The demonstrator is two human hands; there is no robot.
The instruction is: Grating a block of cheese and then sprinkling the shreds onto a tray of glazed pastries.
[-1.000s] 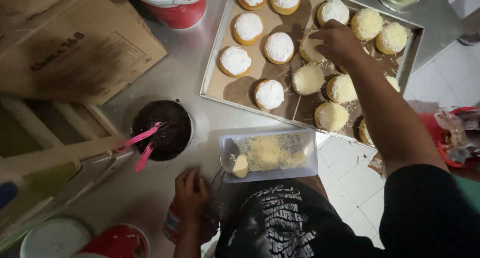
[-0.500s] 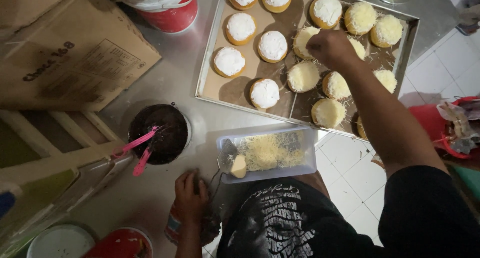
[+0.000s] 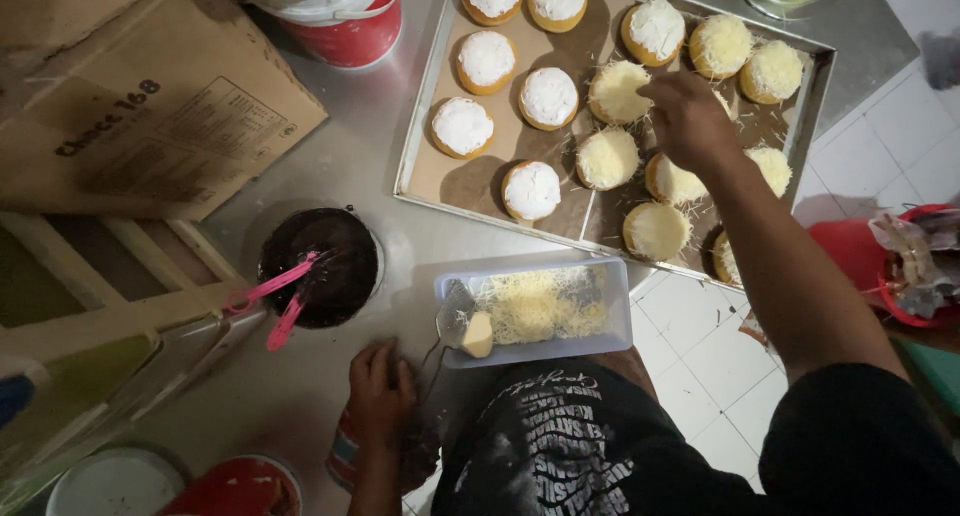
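My right hand (image 3: 688, 118) reaches over a metal baking tray (image 3: 422, 171) lined with brown paper, fingers pinched together above a round bun topped with grated cheese (image 3: 617, 91). Several buns on the tray's left carry only white cream (image 3: 533, 189); those on the right are covered in yellow shreds (image 3: 657, 230). My left hand (image 3: 379, 390) rests flat on the steel table edge, holding nothing, beside a small container. A clear plastic box of grated cheese (image 3: 540, 306) with a small grater and a cheese block (image 3: 478, 334) sits in front of me.
A dark bowl of chocolate with two pink spatulas (image 3: 318, 266) stands left of the cheese box. A cardboard box (image 3: 130, 106) and a red bucket (image 3: 345, 21) are at the back left. Red-and-white tubs (image 3: 230, 486) sit near the front left; tiled floor lies to the right.
My right hand has shifted slightly left and back over the tray, from the buns on the right toward a bun in the middle row. My left hand stayed put.
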